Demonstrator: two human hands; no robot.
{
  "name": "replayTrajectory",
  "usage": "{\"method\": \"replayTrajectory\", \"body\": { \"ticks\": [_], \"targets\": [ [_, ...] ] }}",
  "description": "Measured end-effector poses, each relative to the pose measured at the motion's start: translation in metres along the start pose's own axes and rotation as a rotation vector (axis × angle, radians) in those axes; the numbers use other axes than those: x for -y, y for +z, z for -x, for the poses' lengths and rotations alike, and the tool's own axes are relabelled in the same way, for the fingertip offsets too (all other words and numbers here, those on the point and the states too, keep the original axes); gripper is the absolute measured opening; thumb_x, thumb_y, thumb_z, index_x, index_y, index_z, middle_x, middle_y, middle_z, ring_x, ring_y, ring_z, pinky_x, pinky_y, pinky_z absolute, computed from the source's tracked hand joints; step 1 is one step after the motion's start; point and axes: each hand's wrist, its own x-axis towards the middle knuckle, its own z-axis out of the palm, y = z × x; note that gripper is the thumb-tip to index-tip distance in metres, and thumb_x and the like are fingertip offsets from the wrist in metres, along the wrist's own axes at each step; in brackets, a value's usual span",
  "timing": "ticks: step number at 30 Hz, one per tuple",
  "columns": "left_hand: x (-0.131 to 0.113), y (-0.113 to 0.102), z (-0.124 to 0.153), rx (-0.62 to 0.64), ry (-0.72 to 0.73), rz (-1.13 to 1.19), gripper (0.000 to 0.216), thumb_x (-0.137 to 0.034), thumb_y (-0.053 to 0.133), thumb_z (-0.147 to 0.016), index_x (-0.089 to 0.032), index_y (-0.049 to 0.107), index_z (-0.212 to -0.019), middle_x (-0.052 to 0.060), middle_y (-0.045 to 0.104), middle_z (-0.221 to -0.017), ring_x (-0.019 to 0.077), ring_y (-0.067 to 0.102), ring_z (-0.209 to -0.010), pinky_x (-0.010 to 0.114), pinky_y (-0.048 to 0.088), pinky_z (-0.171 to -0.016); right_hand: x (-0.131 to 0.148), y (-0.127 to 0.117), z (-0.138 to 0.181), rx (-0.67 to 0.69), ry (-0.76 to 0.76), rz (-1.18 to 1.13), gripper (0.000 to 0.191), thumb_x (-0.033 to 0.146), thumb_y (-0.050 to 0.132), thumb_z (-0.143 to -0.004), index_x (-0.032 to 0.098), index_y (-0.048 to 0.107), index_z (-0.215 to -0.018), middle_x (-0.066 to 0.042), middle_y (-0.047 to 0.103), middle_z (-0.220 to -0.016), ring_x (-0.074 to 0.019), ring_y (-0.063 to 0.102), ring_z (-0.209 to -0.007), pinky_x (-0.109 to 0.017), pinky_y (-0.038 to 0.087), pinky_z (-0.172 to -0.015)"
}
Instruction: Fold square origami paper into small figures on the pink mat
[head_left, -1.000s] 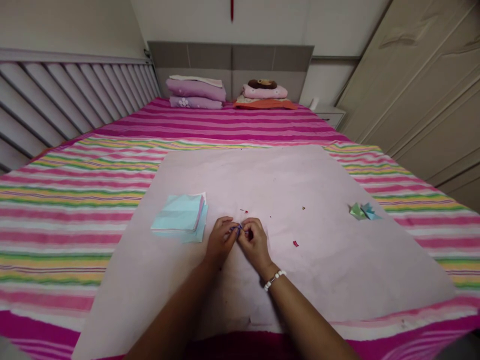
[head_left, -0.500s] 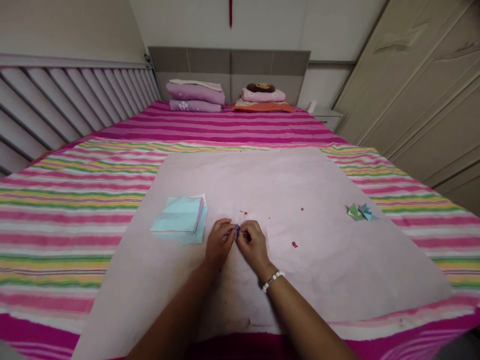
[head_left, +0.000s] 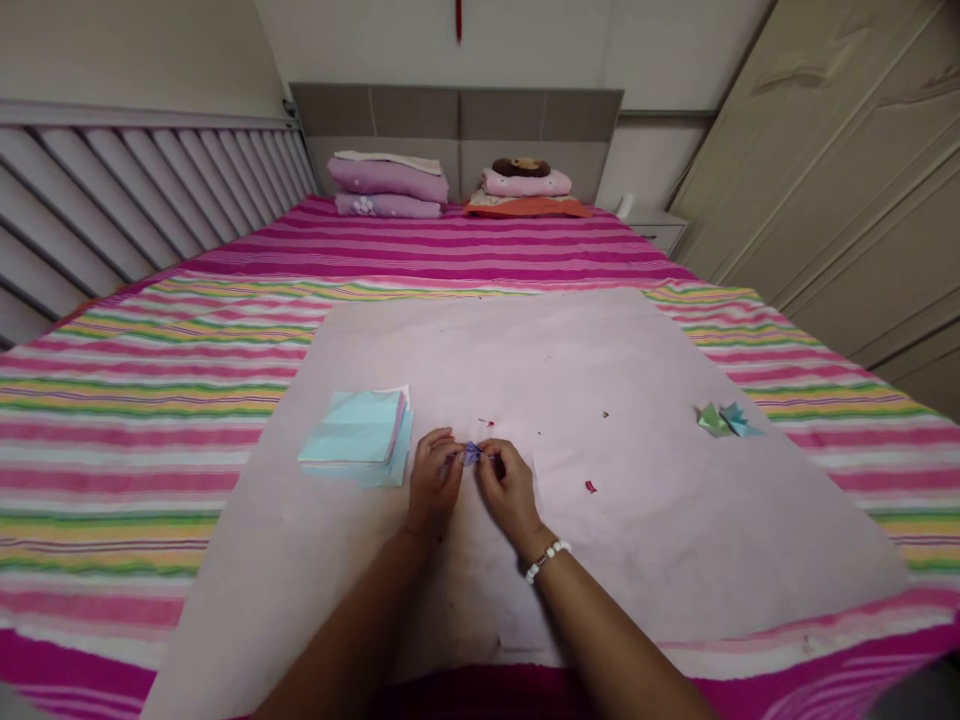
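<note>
A small piece of folded purple paper (head_left: 472, 454) is pinched between my two hands, above the pale sheet. My left hand (head_left: 436, 480) grips its left side between thumb and fingers. On its right side my right hand (head_left: 508, 485) holds it the same way; a white beaded bracelet (head_left: 548, 561) circles that wrist. The fingertips hide parts of the paper, so its full shape does not show. Left of my left hand lies a stack of light blue paper squares (head_left: 356, 428) with a few pink and white edges.
The pale sheet (head_left: 637, 560) covers the middle of a striped bed (head_left: 112, 470). Small red scraps (head_left: 591, 487) lie right of my hands. Green folded paper (head_left: 712, 420) and blue folded paper (head_left: 739, 421) sit at the far right. Folded bedding (head_left: 388, 180) is stacked by the headboard.
My hands have moved slightly apart, and more of the purple paper shows, spread wider between the fingertips. The view has shifted a little.
</note>
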Motion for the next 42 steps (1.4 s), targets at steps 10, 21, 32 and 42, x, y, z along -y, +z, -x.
{"method": "replayTrajectory", "body": {
  "ticks": [10,21,32,42],
  "targets": [
    [0.0,0.002,0.0,0.146,-0.116,0.117,0.045,-0.023,0.063,-0.08,-0.021,0.051,-0.123,0.012,0.06,-0.117,0.0196,0.064,-0.097,0.032,0.056,-0.076,0.004,-0.003,-0.002,-0.017,0.056,-0.093,0.009,0.021,0.049,-0.088,0.021,0.057,-0.091,-0.003,0.062,-0.084,-0.0162,0.057,-0.071,-0.028,0.048,-0.064],
    [0.002,0.002,0.0,0.108,-0.081,0.089,0.038,-0.023,0.056,-0.086,-0.023,0.053,-0.124,0.011,0.058,-0.122,0.0184,0.061,-0.103,0.033,0.055,-0.084,0.012,-0.006,-0.003,0.013,-0.093,0.015,0.015,0.013,0.049,-0.087,0.022,0.06,-0.086,-0.008,0.053,-0.098,-0.0209,0.055,-0.095,-0.036,0.049,-0.081],
    [0.004,0.002,0.003,0.048,-0.095,0.093,0.021,-0.024,0.051,-0.089,-0.02,0.062,-0.107,0.007,0.066,-0.101,0.0181,0.063,-0.096,0.034,0.054,-0.084,0.019,-0.014,-0.005,0.041,-0.11,0.079,0.015,0.014,0.049,-0.088,0.023,0.061,-0.09,-0.007,0.052,-0.097,-0.0202,0.057,-0.089,-0.034,0.051,-0.075],
    [0.001,0.0,0.0,0.127,-0.119,0.069,0.043,-0.014,0.053,-0.081,-0.021,0.055,-0.123,0.005,0.061,-0.096,0.0161,0.059,-0.084,0.03,0.052,-0.076,0.019,-0.002,-0.014,0.023,-0.118,-0.007,0.013,0.011,0.05,-0.084,0.022,0.056,-0.086,-0.008,0.057,-0.096,-0.0221,0.056,-0.098,-0.038,0.05,-0.082]
  ]
}}
